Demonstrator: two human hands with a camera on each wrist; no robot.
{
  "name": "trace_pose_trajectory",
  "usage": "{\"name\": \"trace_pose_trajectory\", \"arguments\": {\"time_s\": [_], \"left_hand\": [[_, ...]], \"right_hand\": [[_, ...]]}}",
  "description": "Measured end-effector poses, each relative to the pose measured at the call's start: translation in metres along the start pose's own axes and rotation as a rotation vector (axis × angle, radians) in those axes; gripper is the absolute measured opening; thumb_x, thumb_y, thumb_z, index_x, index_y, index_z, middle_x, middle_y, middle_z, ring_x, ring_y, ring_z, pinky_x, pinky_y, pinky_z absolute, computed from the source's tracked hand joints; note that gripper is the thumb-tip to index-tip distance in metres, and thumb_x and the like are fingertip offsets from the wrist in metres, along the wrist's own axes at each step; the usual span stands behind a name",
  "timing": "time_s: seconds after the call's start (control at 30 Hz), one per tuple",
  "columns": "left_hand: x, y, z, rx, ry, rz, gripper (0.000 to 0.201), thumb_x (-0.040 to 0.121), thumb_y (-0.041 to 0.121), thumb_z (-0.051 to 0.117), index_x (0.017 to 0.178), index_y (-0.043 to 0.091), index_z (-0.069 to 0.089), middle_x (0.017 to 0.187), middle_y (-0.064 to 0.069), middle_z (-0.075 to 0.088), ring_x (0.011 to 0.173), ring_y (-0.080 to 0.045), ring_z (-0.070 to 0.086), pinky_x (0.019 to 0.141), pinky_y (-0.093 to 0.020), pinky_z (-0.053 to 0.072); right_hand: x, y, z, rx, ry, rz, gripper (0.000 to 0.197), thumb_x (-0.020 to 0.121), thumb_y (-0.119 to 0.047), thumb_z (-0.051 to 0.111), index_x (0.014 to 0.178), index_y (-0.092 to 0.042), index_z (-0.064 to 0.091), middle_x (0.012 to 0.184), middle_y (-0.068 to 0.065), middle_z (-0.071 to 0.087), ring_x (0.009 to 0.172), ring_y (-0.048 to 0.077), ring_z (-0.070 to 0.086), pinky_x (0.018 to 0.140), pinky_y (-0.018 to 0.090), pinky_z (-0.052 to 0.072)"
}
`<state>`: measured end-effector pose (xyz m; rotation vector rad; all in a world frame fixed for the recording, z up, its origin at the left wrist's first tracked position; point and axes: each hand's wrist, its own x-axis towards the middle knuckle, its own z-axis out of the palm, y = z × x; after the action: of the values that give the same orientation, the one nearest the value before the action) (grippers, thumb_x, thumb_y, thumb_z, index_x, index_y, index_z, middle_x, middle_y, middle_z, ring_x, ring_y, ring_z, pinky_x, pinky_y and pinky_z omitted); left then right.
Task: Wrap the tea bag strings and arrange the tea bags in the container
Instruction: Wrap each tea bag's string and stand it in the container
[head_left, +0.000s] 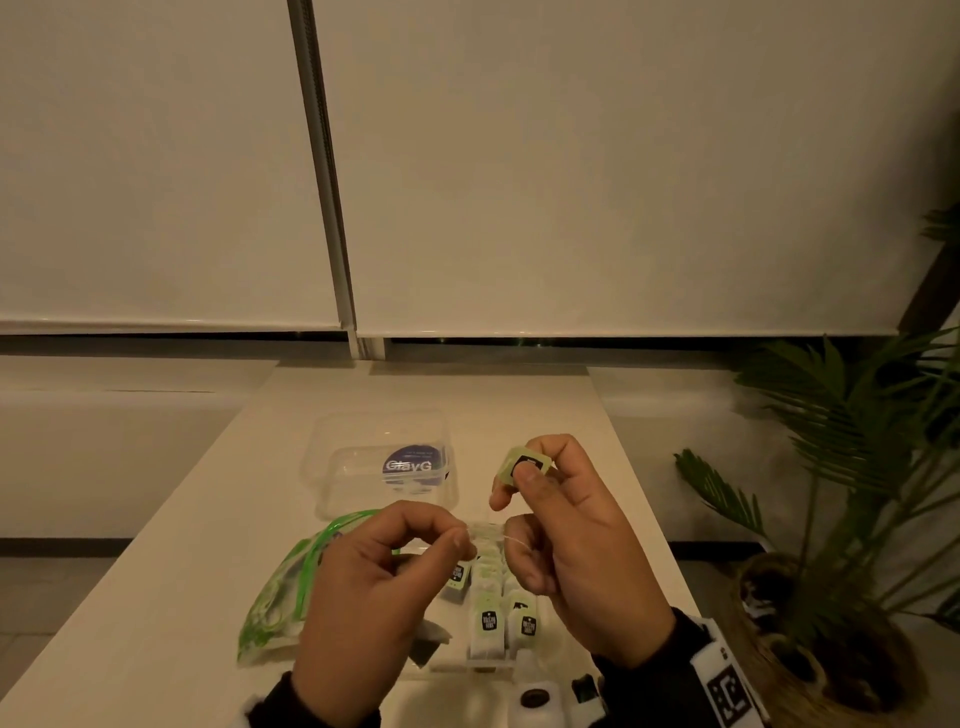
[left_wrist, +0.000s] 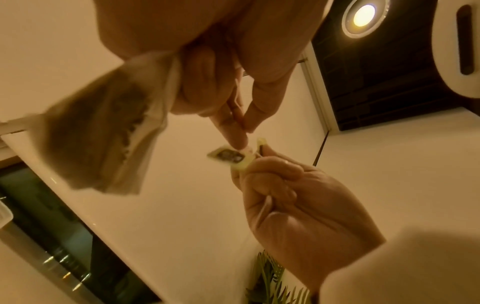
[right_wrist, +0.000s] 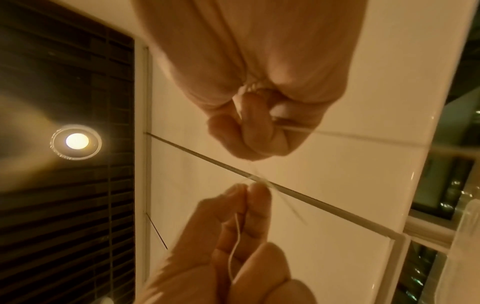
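Pale table (head_left: 208, 519) under drawn blinds, palm plant (head_left: 852, 441) at right. Left hand (head_left: 363, 597) pinches string (head_left: 491, 531) btwn thumb & forefinger, tea bag (left_wrist: 103, 131) dangling under its palm. Right hand (head_left: 566, 525) pinches green tag (head_left: 524, 464). Clear container (head_left: 493, 649) w/ wrapped bags sits below hands; lid (head_left: 384, 462) behind, green pouch (head_left: 280, 587) left.

Clear glossy plastic container (head_left: 332, 470); matt pale table (head_left: 171, 561); paper tag (head_left: 522, 464).
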<state>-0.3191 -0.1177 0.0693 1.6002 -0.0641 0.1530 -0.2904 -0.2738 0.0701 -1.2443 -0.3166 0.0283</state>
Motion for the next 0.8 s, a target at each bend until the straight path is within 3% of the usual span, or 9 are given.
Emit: {"name": "trace_pose_trajectory", "arguments": {"time_s": [0.1,0.2,0.27,0.33,0.47,0.53,0.63,0.7,0.8], "left_hand": [[-0.001,-0.001,0.002,-0.03,0.0,-0.014,0.018,0.084,0.006,0.068,0.068,0.015,0.068,0.068,-0.006,0.068,0.034,-0.009,0.036,0.041,-0.045,0.051],[0.001,0.0,0.006,-0.105,-0.009,-0.026,0.004,0.072,0.021,0.072,0.073,0.019,0.069,0.081,-0.013,0.071,0.035,-0.01,0.033,0.037,-0.022,0.035],[0.0,-0.003,0.007,-0.118,-0.031,-0.032,0.015,0.066,0.024,0.073,0.08,0.022,0.073,0.077,-0.01,0.07,0.035,-0.008,0.035,0.035,-0.019,0.032],[0.001,-0.002,0.008,-0.086,-0.07,-0.026,0.012,0.073,0.017,0.072,0.084,0.021,0.077,0.068,-0.008,0.067,0.035,-0.008,0.038,0.034,-0.018,0.033],[0.007,-0.005,0.003,-0.168,-0.15,-0.091,0.005,0.074,0.009,0.078,0.07,0.008,0.076,0.051,-0.01,0.054,0.037,-0.01,0.037,0.037,-0.018,0.029],[0.008,-0.009,0.0,-0.256,-0.179,-0.154,0.02,0.061,0.022,0.081,0.068,0.006,0.073,0.054,-0.014,0.053,0.036,-0.012,0.028,0.04,-0.018,0.023],[0.007,-0.011,-0.001,-0.487,-0.215,-0.221,0.032,0.057,0.026,0.081,0.076,0.001,0.071,0.062,-0.019,0.056,0.035,-0.009,0.022,0.04,-0.015,0.019],[0.007,-0.011,-0.001,-0.591,-0.234,-0.218,0.047,0.049,0.031,0.091,0.078,0.001,0.07,0.065,-0.019,0.057,0.034,-0.007,0.021,0.038,-0.013,0.021],[0.008,-0.011,-0.002,-0.659,-0.213,-0.192,0.056,0.042,0.037,0.095,0.078,0.003,0.069,0.065,-0.021,0.057,0.033,-0.007,0.022,0.037,-0.012,0.024]], "right_hand": [[-0.003,0.003,0.003,-0.01,-0.019,-0.009,0.016,0.091,-0.027,0.049,0.096,-0.012,0.049,0.089,0.008,0.059,0.039,0.015,0.038,0.039,0.021,0.023],[-0.005,0.003,0.006,0.014,-0.031,-0.011,0.019,0.091,-0.025,0.048,0.099,-0.008,0.046,0.087,0.009,0.059,0.039,0.015,0.038,0.038,0.02,0.029],[-0.005,0.001,0.008,-0.011,-0.051,-0.013,0.02,0.091,-0.026,0.046,0.1,-0.008,0.045,0.076,0.012,0.055,0.038,0.015,0.038,0.038,0.02,0.031],[-0.006,-0.001,0.009,-0.069,-0.08,-0.014,0.019,0.093,-0.026,0.047,0.099,-0.008,0.045,0.067,0.011,0.05,0.038,0.014,0.038,0.038,0.02,0.033],[-0.006,-0.001,0.008,-0.3,-0.103,-0.017,0.004,0.098,-0.013,0.053,0.095,-0.014,0.056,0.076,-0.004,0.054,0.039,0.011,0.041,0.041,0.019,0.034],[-0.005,0.003,0.006,-0.371,-0.063,0.0,0.01,0.097,-0.016,0.056,0.094,-0.023,0.063,0.088,0.002,0.054,0.04,0.011,0.042,0.042,0.02,0.035],[-0.005,0.008,0.004,-0.247,-0.002,0.142,0.023,0.09,-0.041,0.055,0.108,-0.03,0.064,0.091,0.0,0.059,0.04,0.012,0.039,0.04,0.022,0.031],[-0.007,0.012,0.002,-0.174,-0.026,0.248,0.039,0.086,-0.051,0.054,0.106,-0.019,0.063,0.087,0.002,0.062,0.039,0.014,0.035,0.037,0.02,0.025],[-0.011,0.014,-0.002,-0.113,-0.14,0.33,0.037,0.09,-0.044,0.054,0.092,-0.008,0.061,0.085,0.01,0.064,0.035,0.013,0.028,0.035,0.021,0.016]]}}
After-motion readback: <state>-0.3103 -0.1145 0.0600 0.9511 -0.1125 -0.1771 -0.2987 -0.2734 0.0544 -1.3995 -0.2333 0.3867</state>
